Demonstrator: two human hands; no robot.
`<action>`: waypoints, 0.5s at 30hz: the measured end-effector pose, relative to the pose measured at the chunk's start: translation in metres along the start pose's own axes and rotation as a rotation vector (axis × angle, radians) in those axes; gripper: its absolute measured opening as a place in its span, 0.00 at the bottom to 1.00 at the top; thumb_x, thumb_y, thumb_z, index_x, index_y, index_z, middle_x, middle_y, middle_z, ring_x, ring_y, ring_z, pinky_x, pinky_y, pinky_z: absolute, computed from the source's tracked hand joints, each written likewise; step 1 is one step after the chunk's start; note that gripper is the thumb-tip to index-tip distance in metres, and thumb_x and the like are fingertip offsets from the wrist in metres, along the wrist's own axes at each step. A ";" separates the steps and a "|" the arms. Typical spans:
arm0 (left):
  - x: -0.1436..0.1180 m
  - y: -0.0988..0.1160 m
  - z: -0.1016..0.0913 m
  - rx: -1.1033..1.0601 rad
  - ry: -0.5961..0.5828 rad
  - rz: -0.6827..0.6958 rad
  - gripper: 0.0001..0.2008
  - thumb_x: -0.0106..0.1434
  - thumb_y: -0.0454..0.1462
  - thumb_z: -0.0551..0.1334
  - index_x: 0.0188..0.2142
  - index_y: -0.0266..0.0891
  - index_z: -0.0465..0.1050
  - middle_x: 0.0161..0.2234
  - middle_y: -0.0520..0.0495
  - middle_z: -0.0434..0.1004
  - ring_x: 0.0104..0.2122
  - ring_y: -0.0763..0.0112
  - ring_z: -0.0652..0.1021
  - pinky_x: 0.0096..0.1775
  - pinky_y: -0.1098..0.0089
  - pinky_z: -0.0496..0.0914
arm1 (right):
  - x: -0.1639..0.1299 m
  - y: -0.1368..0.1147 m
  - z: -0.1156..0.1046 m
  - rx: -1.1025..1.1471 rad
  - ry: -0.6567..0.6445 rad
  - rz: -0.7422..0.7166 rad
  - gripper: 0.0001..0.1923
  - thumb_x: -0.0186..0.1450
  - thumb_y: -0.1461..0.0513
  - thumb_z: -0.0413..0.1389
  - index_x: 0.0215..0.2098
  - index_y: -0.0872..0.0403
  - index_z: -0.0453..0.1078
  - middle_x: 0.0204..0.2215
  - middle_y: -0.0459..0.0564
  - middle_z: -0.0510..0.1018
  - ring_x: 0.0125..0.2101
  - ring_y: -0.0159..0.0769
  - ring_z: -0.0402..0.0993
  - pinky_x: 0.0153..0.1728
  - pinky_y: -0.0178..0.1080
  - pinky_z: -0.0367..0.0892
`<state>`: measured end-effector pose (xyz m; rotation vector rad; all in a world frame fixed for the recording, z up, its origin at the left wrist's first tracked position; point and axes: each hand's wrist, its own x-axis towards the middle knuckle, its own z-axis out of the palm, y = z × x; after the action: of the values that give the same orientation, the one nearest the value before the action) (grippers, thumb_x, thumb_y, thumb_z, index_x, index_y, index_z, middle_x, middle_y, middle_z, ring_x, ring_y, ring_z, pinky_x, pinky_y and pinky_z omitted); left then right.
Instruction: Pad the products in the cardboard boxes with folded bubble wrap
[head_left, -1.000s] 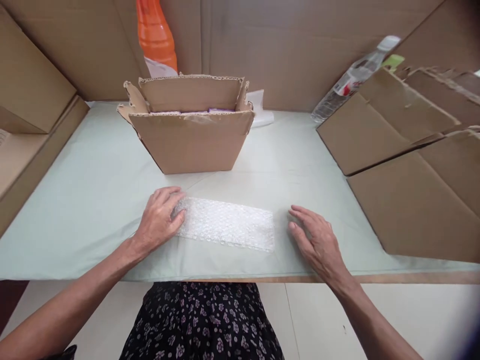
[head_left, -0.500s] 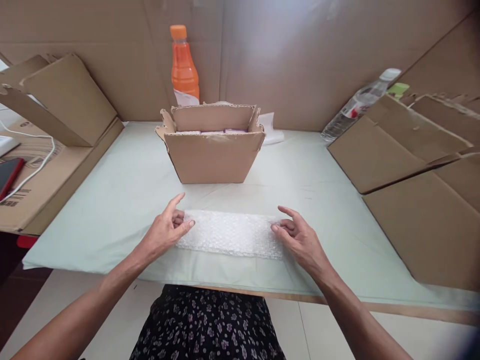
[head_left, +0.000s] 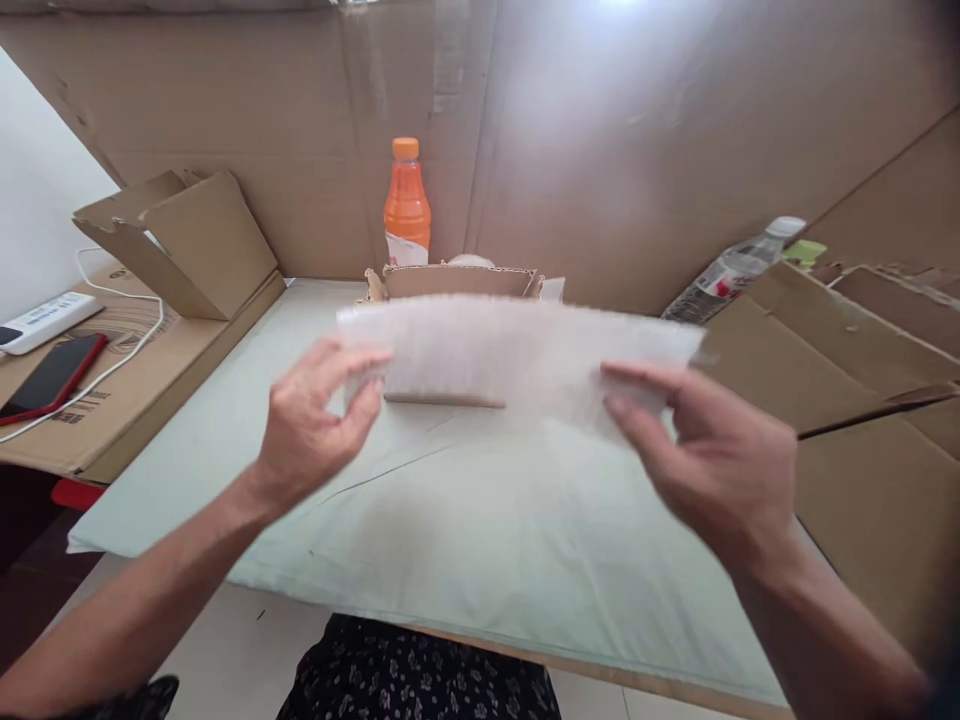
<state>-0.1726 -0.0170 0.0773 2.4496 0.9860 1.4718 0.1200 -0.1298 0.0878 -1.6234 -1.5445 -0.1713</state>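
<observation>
A strip of bubble wrap (head_left: 510,350) hangs in the air above the pale green table (head_left: 465,540), held stretched between both hands. My left hand (head_left: 311,425) pinches its left end and my right hand (head_left: 705,460) pinches its right end. The strip is blurred by motion. Behind it stands an open cardboard box (head_left: 454,282), mostly hidden by the strip; its contents are out of sight.
An orange bottle (head_left: 406,205) stands behind the box. A clear water bottle (head_left: 731,270) leans at the right beside flattened cardboard boxes (head_left: 847,350). More folded cardboard (head_left: 180,240) lies at the left, with a red phone (head_left: 49,375), a white cable and a power strip (head_left: 45,320).
Both hands took hold of the ends of the bubble wrap and lifted it off the table to in front of the box. The camera view tilted up.
</observation>
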 end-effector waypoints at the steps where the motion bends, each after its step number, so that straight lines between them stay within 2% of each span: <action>1: 0.022 -0.004 -0.001 0.020 0.029 0.002 0.11 0.64 0.33 0.61 0.44 0.40 0.80 0.40 0.46 0.80 0.39 0.67 0.79 0.44 0.67 0.74 | 0.026 -0.004 0.001 -0.014 0.062 -0.043 0.13 0.66 0.58 0.60 0.47 0.50 0.80 0.40 0.48 0.85 0.33 0.34 0.77 0.39 0.38 0.72; 2: 0.044 -0.010 -0.001 0.027 0.025 -0.017 0.12 0.63 0.33 0.61 0.44 0.40 0.80 0.39 0.47 0.81 0.37 0.67 0.78 0.43 0.67 0.73 | 0.052 -0.006 0.004 -0.017 0.081 -0.049 0.14 0.65 0.58 0.60 0.47 0.52 0.81 0.39 0.49 0.84 0.31 0.33 0.75 0.38 0.38 0.71; 4: 0.082 -0.023 0.004 0.039 -0.123 -0.105 0.11 0.61 0.35 0.60 0.40 0.39 0.81 0.34 0.48 0.80 0.31 0.69 0.76 0.38 0.66 0.72 | 0.099 -0.005 0.015 -0.009 -0.017 0.002 0.15 0.65 0.59 0.59 0.48 0.55 0.81 0.38 0.49 0.84 0.29 0.31 0.72 0.35 0.37 0.69; 7: 0.122 -0.044 0.013 0.098 -0.464 -0.278 0.08 0.56 0.35 0.59 0.30 0.39 0.79 0.24 0.50 0.74 0.24 0.69 0.73 0.29 0.67 0.66 | 0.147 0.002 0.038 -0.109 -0.368 0.121 0.13 0.64 0.60 0.59 0.42 0.55 0.82 0.33 0.49 0.82 0.28 0.32 0.72 0.32 0.36 0.67; 10: 0.143 -0.057 0.021 0.219 -0.768 -0.394 0.06 0.51 0.33 0.59 0.21 0.42 0.72 0.17 0.52 0.68 0.20 0.68 0.70 0.25 0.67 0.60 | 0.169 0.006 0.060 -0.378 -0.633 0.141 0.09 0.60 0.62 0.61 0.36 0.52 0.83 0.30 0.47 0.81 0.29 0.34 0.73 0.30 0.36 0.65; 13: 0.152 -0.059 0.029 0.278 -0.991 -0.425 0.07 0.49 0.34 0.59 0.17 0.43 0.65 0.14 0.52 0.64 0.19 0.67 0.70 0.26 0.67 0.57 | 0.177 0.000 0.076 -0.643 -0.779 0.089 0.09 0.58 0.62 0.61 0.36 0.49 0.83 0.29 0.46 0.82 0.30 0.37 0.75 0.29 0.37 0.63; 15: 0.156 -0.058 0.032 0.271 -1.131 -0.418 0.06 0.50 0.35 0.59 0.19 0.43 0.67 0.15 0.52 0.66 0.20 0.67 0.71 0.28 0.66 0.59 | 0.181 -0.005 0.082 -0.739 -0.861 0.064 0.09 0.59 0.62 0.61 0.37 0.49 0.82 0.29 0.47 0.82 0.31 0.38 0.76 0.30 0.38 0.63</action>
<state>-0.1240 0.1268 0.1535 2.3885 1.2610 -0.2385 0.1189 0.0584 0.1529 -2.5341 -2.2216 0.0122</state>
